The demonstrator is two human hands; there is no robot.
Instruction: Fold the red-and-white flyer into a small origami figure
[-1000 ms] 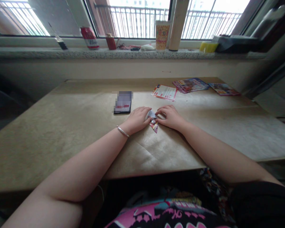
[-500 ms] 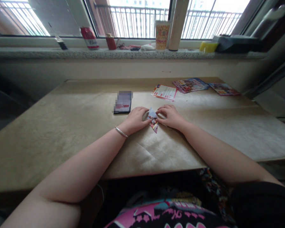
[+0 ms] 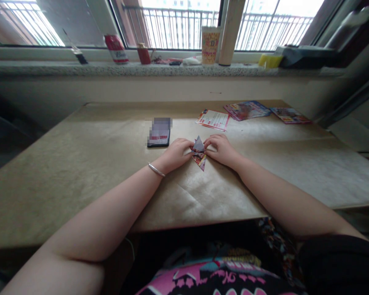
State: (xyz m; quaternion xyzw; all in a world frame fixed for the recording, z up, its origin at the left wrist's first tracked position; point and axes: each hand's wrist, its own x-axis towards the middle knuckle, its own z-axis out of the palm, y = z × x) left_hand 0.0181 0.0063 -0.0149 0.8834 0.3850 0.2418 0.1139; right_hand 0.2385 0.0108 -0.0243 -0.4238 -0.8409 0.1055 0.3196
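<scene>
A small folded piece of printed paper (image 3: 199, 153) lies on the brown paper-covered table (image 3: 80, 164), its pale upper flap raised to a point and a colourful tip pointing toward me. My left hand (image 3: 176, 153) pinches its left side, fingers curled; a silver bangle (image 3: 156, 169) sits on that wrist. From the other side my right hand (image 3: 221, 149) pinches the paper's right edge with fingertips pressed together. The two hands nearly meet over the fold.
A dark phone (image 3: 159, 133) lies just left of and behind my hands. Printed leaflets (image 3: 213, 119) and booklets (image 3: 247, 110) rest at the table's back right. On the windowsill (image 3: 80, 69) stand a red can (image 3: 116, 49), a patterned cup (image 3: 210, 44) and small items.
The paper's pale upper flap has risen from lying flat to standing in a point between my fingertips. Both hands drew slightly closer around it.
</scene>
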